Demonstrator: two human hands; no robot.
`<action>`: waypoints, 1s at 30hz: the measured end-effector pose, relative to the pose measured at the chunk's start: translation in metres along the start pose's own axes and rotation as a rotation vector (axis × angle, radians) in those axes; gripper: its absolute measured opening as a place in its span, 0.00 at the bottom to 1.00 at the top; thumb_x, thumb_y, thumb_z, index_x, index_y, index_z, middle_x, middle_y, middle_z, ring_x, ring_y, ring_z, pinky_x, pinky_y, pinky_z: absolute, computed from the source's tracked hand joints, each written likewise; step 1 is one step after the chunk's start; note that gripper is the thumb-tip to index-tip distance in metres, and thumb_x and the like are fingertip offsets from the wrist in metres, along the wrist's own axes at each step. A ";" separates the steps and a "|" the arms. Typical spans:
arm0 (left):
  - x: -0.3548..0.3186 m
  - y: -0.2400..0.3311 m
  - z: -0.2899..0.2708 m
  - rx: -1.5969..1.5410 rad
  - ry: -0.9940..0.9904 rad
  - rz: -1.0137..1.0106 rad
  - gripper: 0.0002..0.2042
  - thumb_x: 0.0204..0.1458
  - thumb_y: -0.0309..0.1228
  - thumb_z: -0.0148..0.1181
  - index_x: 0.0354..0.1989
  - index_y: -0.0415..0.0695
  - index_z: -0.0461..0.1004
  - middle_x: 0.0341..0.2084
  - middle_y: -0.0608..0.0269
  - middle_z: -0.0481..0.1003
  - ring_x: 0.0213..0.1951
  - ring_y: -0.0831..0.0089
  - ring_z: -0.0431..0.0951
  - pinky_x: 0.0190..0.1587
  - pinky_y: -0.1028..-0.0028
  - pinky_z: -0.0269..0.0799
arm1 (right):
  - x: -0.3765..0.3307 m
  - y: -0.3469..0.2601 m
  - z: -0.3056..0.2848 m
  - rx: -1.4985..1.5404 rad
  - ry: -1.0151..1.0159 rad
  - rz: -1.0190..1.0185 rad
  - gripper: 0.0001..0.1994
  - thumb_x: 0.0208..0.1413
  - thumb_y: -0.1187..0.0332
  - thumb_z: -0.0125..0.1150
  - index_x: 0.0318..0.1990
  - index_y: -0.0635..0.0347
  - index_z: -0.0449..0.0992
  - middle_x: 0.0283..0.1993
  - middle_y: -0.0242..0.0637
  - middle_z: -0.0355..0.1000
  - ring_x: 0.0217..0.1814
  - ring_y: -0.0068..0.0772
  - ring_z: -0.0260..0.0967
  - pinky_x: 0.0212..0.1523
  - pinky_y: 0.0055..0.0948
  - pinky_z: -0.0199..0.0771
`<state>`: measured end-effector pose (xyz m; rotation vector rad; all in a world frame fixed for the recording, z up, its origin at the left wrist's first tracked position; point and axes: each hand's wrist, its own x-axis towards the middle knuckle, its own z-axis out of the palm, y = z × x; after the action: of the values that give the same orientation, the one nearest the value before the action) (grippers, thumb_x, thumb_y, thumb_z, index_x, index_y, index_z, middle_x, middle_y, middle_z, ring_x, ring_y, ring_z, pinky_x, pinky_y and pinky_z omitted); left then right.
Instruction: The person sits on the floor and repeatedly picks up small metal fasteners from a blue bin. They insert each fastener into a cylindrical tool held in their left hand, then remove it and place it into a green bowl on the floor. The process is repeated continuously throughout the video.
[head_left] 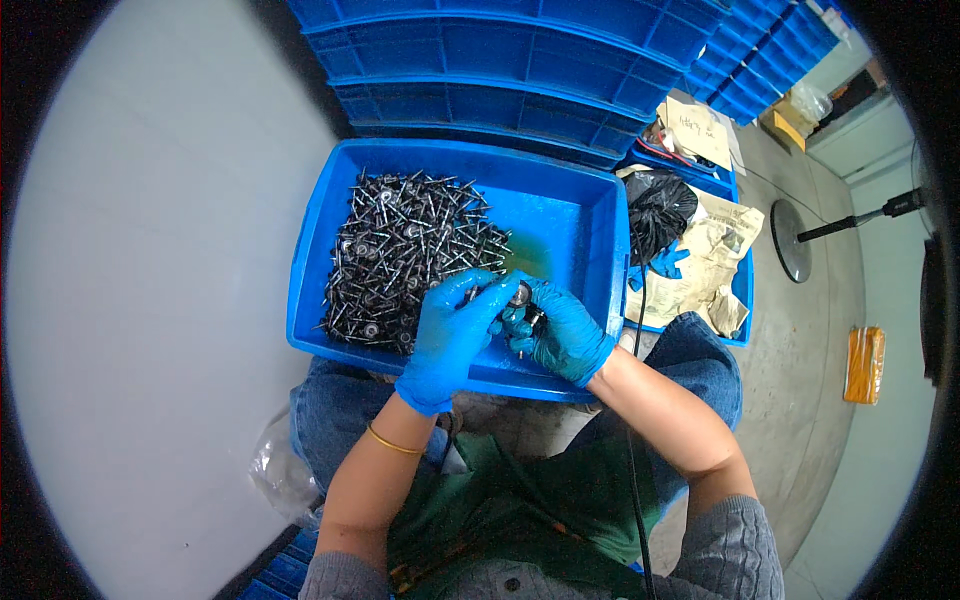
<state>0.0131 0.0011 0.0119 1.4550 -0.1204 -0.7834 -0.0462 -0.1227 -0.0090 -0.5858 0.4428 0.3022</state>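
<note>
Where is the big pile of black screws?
In the head view, the pile of black screws fills the left half of the blue bin on the person's lap, just beyond the gloved left hand.

Two gloved hands (505, 325), one blue bin (570, 215) of countless dark screws (400, 255), four stacked blue crates (500, 60).

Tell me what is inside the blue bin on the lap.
The blue bin holds a pile of dark metal pins on its left side, bare floor at right. The left hand and right hand cover some.
</note>
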 end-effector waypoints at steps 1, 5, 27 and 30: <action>0.001 -0.001 -0.001 0.006 -0.003 -0.015 0.06 0.45 0.25 0.50 0.30 0.39 0.72 0.25 0.67 0.71 0.27 0.84 0.67 0.31 0.83 0.63 | 0.002 0.001 -0.004 0.016 -0.010 0.004 0.10 0.53 0.62 0.43 0.33 0.56 0.67 0.21 0.30 0.65 0.21 0.22 0.64 0.16 0.18 0.62; 0.002 -0.004 -0.006 -0.051 -0.027 -0.006 0.05 0.44 0.24 0.51 0.30 0.40 0.71 0.25 0.68 0.71 0.28 0.84 0.68 0.32 0.83 0.64 | 0.001 0.001 -0.002 0.124 -0.024 0.038 0.11 0.52 0.60 0.42 0.34 0.56 0.67 0.21 0.30 0.64 0.20 0.19 0.62 0.16 0.18 0.61; -0.003 -0.001 0.005 0.241 -0.025 0.438 0.09 0.36 0.19 0.58 0.29 0.42 0.71 0.26 0.66 0.70 0.31 0.80 0.69 0.36 0.80 0.65 | -0.004 -0.008 -0.002 0.171 -0.042 0.008 0.09 0.50 0.61 0.47 0.32 0.55 0.67 0.24 0.30 0.65 0.18 0.20 0.59 0.16 0.19 0.60; -0.003 0.000 0.006 0.228 -0.026 0.419 0.09 0.36 0.21 0.59 0.29 0.42 0.72 0.26 0.66 0.70 0.31 0.79 0.69 0.36 0.80 0.65 | -0.003 -0.006 0.000 0.162 -0.002 -0.019 0.08 0.51 0.62 0.47 0.32 0.54 0.67 0.24 0.30 0.65 0.18 0.20 0.59 0.16 0.18 0.59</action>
<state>0.0074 -0.0018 0.0137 1.5633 -0.5313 -0.4544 -0.0465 -0.1286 -0.0046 -0.4318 0.4549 0.2458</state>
